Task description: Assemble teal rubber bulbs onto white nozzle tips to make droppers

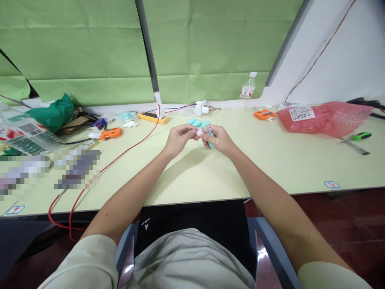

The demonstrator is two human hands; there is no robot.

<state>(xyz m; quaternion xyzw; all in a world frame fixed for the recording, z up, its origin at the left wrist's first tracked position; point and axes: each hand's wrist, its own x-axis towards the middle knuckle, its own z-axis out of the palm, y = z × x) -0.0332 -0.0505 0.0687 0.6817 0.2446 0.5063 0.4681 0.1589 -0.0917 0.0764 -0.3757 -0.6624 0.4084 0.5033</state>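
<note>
My left hand (179,138) and my right hand (219,140) meet over the middle of the pale yellow table (186,180). Between their fingertips is a small whitish piece (199,132), pinched by the left hand. The right hand's fingers are wrapped round a turquoise item (211,142) with a clear part near the thumb; its exact shape is partly hidden. Just behind the hands lie several turquoise oval pieces (197,123) on the table.
A yellow multimeter (152,117), white adapter (201,108) and clear bottle (247,91) stand at the back. Orange tools (111,133) lie left and right. A red bubble-wrap package (320,120) and green-handled screwdriver (361,136) are at right. Red cable (129,148) crosses the left side.
</note>
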